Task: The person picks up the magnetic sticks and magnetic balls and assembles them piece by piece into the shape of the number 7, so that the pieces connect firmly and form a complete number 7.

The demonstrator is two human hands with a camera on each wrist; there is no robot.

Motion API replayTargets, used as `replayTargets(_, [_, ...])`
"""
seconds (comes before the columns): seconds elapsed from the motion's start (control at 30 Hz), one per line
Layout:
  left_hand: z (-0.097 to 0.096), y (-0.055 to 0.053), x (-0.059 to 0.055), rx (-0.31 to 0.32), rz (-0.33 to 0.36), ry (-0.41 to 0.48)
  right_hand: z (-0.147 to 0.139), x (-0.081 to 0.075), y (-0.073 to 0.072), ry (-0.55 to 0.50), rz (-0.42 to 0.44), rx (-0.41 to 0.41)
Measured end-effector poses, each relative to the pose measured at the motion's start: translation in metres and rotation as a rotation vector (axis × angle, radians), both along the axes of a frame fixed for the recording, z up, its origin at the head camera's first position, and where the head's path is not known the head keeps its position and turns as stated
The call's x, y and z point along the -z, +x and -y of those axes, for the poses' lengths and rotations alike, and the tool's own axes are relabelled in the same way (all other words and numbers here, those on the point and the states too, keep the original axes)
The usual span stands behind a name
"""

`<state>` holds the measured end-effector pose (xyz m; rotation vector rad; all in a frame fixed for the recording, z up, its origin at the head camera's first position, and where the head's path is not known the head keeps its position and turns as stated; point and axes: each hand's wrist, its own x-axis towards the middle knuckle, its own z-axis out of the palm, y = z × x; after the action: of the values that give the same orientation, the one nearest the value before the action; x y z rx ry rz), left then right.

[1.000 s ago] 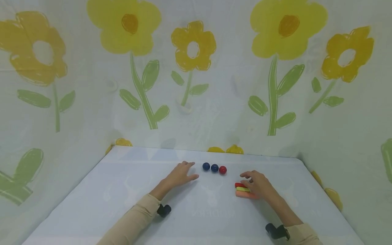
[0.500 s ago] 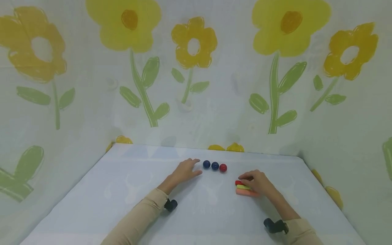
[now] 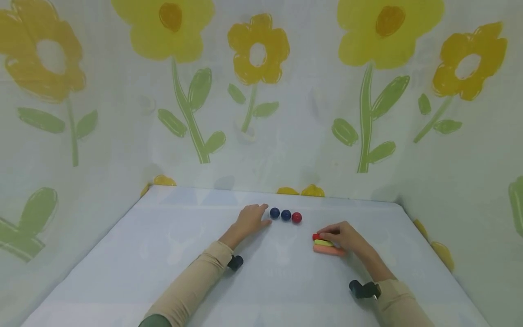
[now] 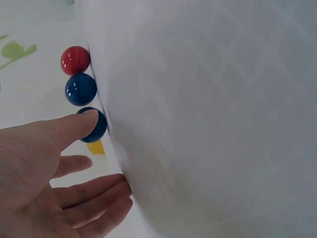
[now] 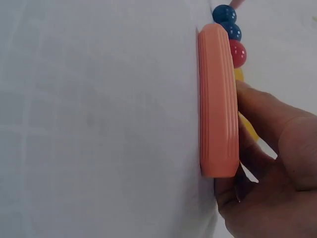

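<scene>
Two dark blue balls [image 3: 274, 213] and a glossy red ball [image 3: 296, 218] form a short row toward the back of the table. My left hand [image 3: 250, 219] is just left of the row, thumb and fingers spread apart near the end blue ball [image 4: 101, 126]. To the right, a red stick [image 3: 315, 237], a yellow stick [image 3: 323, 243] and a ridged orange stick [image 3: 328, 250] lie side by side. My right hand [image 3: 342, 235] pinches the red stick between thumb and fingers. In the right wrist view, the orange stick [image 5: 218, 104] hides the fingertips and the other sticks.
A white cloth covers the table [image 3: 282, 286]. White curtains printed with yellow flowers [image 3: 261, 50] rise behind it and along both sides. Each wrist carries a black camera mount [image 3: 362, 289].
My left hand has moved right, up to the end blue ball. The right fingers have come down and closed on the red stick. The head view has tilted slightly downward.
</scene>
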<state>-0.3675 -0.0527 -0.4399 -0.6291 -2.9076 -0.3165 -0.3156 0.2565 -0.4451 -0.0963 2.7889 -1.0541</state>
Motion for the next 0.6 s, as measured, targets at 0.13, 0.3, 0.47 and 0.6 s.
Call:
replayTargets(0.13, [-0.002, -0.003, -0.005, 0.005, -0.027, -0.027, -0.002, -0.004, 0.0, -0.022, 0.004, -0.014])
replayTargets(0.3, [-0.008, -0.005, -0.007, -0.004, -0.025, -0.063, -0.004, -0.001, -0.002, -0.054, 0.013, -0.003])
replayTargets(0.47, [-0.014, -0.006, -0.006, -0.029, 0.002, -0.111, -0.006, 0.005, -0.004, -0.078, 0.027, 0.013])
replayTargets(0.6, [-0.016, -0.005, -0.008, -0.056, 0.065, -0.085, -0.005, 0.009, -0.003, -0.079, 0.035, 0.032])
